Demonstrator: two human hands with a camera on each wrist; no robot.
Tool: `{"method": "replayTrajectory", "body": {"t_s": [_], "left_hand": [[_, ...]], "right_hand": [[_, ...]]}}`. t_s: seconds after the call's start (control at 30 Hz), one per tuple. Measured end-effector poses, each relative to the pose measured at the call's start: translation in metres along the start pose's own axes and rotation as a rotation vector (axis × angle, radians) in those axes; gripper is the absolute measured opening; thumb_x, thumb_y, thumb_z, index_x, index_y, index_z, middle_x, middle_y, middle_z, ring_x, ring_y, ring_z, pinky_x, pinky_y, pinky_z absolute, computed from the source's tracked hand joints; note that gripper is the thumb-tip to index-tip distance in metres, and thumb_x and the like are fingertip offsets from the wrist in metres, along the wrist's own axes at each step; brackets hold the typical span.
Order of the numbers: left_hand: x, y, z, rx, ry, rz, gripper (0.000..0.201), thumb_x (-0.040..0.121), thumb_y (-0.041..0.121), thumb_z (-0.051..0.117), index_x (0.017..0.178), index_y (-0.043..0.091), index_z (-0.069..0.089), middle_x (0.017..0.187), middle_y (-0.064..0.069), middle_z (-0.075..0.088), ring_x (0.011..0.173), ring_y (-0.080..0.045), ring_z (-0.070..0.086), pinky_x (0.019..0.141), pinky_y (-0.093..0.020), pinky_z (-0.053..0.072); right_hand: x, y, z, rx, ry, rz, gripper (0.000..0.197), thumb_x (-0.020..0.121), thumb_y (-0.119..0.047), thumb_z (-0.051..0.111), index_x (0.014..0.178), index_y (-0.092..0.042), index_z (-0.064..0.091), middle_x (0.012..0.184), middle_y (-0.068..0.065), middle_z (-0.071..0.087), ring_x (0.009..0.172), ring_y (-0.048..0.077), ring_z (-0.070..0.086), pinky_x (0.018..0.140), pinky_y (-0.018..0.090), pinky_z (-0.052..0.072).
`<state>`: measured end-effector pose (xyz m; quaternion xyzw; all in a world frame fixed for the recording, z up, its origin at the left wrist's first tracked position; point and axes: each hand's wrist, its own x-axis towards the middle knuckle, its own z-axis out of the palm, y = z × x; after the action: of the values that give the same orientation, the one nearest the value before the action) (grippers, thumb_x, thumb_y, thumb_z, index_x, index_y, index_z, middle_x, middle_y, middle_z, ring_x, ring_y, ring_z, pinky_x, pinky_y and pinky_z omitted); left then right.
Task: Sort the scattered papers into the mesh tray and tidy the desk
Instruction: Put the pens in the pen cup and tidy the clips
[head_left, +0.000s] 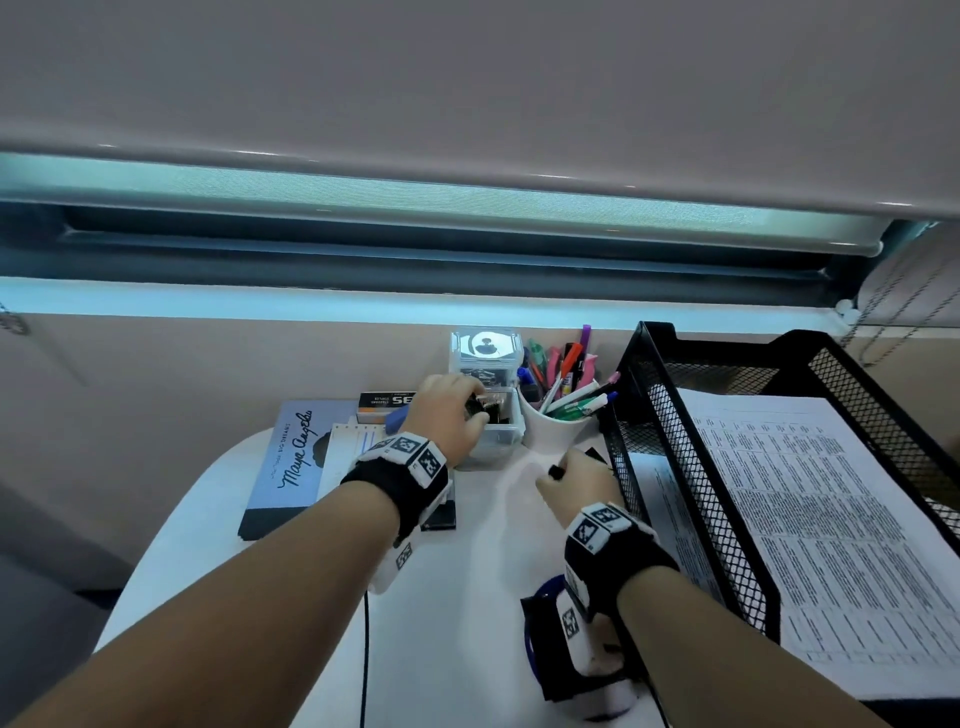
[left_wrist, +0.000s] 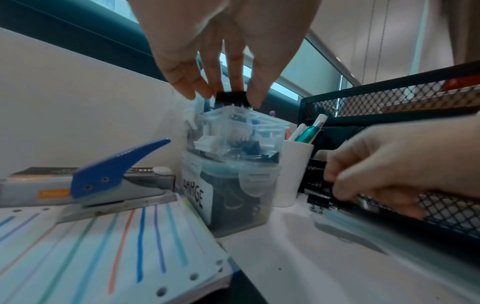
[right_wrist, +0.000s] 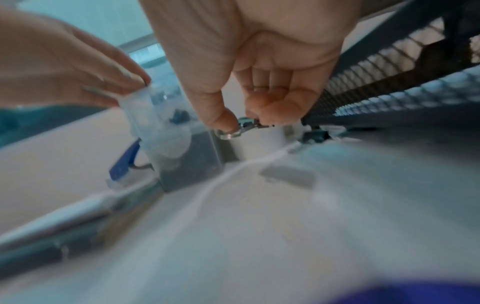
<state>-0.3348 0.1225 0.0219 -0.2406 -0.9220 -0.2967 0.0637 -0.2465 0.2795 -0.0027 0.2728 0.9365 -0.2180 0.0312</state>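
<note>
My left hand (head_left: 470, 410) hovers over a clear plastic box (head_left: 498, 439) full of black binder clips. Its fingertips (left_wrist: 255, 98) pinch a black binder clip (left_wrist: 231, 98) just above the box's open top. Beside the mesh tray's near corner, my right hand (head_left: 569, 475) pinches another binder clip (right_wrist: 235, 129) by its metal handles, just above the desk. The black mesh tray (head_left: 670, 410) stands at the right. A stack of printed papers (head_left: 810, 493) lies in its upper tier, and another sheet (head_left: 670, 519) shows in the lower tier.
A white pen cup (head_left: 561, 423) stands between the clip box and the tray, with a smaller clear box (head_left: 485, 353) behind. To the left lie a blue book (head_left: 291, 467), a staples box (head_left: 387, 401), a blue hole punch (left_wrist: 116, 170) and a lined pad (left_wrist: 103, 246).
</note>
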Motion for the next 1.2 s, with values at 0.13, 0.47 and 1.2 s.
{"method": "replayTrajectory", "body": {"t_s": [0.13, 0.47, 1.2], "left_hand": [[-0.007, -0.005, 0.002, -0.055, -0.012, -0.100, 0.048, 0.079, 0.035, 0.068, 0.121, 0.015, 0.056, 0.128, -0.004, 0.048, 0.120, -0.021, 0.043, 0.104, -0.031, 0.033], [-0.015, -0.008, 0.008, -0.128, -0.061, -0.214, 0.056, 0.078, 0.033, 0.070, 0.127, 0.018, 0.046, 0.123, -0.005, 0.050, 0.113, -0.019, 0.052, 0.096, -0.030, 0.043], [-0.041, 0.048, 0.082, -0.033, -0.501, 0.083, 0.034, 0.089, 0.016, 0.052, 0.123, 0.017, 0.057, 0.130, -0.004, 0.050, 0.118, -0.021, 0.050, 0.102, -0.032, 0.039]], "right_hand": [[0.002, -0.035, -0.032, 0.146, 0.106, -0.156, 0.014, 0.084, -0.029, 0.057, 0.088, -0.016, 0.055, 0.077, -0.002, 0.058, 0.069, 0.016, 0.057, 0.060, 0.024, 0.044], [0.018, -0.076, -0.037, 0.057, 0.055, -0.313, 0.029, 0.088, -0.026, 0.053, 0.115, -0.019, 0.053, 0.098, 0.006, 0.067, 0.094, 0.025, 0.062, 0.080, 0.032, 0.049], [-0.081, 0.055, 0.016, -0.001, 0.238, -0.027, 0.040, 0.082, -0.010, 0.051, 0.123, -0.011, 0.053, 0.130, 0.008, 0.044, 0.119, 0.025, 0.039, 0.100, 0.033, 0.035]]}}
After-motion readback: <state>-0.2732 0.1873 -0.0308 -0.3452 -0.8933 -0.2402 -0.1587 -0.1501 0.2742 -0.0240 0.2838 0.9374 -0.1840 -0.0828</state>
